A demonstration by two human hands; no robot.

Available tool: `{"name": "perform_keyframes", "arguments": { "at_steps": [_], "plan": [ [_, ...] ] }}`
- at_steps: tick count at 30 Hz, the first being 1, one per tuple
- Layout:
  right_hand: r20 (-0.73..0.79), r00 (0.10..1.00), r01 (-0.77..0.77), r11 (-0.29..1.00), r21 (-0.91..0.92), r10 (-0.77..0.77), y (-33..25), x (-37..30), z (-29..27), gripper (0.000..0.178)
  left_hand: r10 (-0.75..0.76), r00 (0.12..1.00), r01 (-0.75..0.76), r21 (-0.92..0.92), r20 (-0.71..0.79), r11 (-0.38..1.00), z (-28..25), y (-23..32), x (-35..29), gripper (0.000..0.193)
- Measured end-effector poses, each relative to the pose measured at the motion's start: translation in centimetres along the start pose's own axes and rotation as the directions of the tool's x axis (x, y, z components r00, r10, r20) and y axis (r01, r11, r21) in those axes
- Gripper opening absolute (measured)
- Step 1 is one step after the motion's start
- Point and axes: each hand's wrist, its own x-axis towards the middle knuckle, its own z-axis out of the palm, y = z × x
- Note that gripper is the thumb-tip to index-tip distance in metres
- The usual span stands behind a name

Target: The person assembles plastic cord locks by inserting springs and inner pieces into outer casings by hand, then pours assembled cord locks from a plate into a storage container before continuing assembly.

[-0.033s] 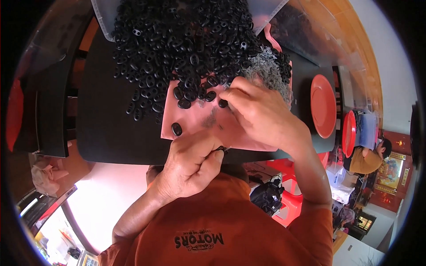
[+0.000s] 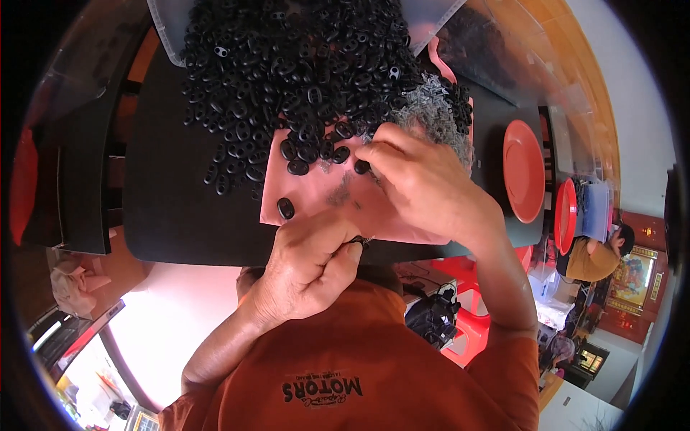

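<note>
My left hand [image 2: 309,269] is closed near the table's front edge, thumb pressed against the curled index finger. Between them sits a small black plastic piece [image 2: 361,242], mostly hidden, with what looks like a fine coil spring at its tip. My right hand [image 2: 428,179] hovers over the pink sheet [image 2: 287,190] with fingers bent together; the thumb and anything pinched are hidden. A black oval piece [image 2: 361,167] shows just below its fingertips. Beyond lies a heap of two-holed black oval pieces [image 2: 302,79], resembling cord locks. Next to it is a pile of small grey springs [image 2: 435,104].
One loose black oval piece [image 2: 286,208] lies on the sheet's left part. A clear plastic bin [image 2: 169,43] stands behind the heap. A pink-red plate [image 2: 523,172] is on the black table [image 2: 187,230] at right. Another person [image 2: 593,258] is at far right.
</note>
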Motion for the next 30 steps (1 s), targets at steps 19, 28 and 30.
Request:
{"name": "perform_keyframes", "arguments": {
  "at_steps": [19,28,30],
  "plan": [
    [0.040,0.999,0.012,1.000,0.012,-0.012,-0.6,0.0,0.7,0.020,-0.023,0.999,0.024,0.025,-0.034,0.999,0.4,0.2,-0.1,0.004],
    [-0.164,0.978,0.023,0.716,0.698,0.129,-0.6,-1.1,1.0,0.006,-0.062,0.996,0.059,-0.059,-0.057,0.997,0.3,-0.3,-0.6,0.003],
    [-0.085,0.977,-0.048,0.595,0.803,0.194,-0.8,-1.6,0.6,0.008,-0.115,0.993,0.112,-0.063,-0.040,0.992,0.2,0.1,-0.6,0.007]
  ]
}}
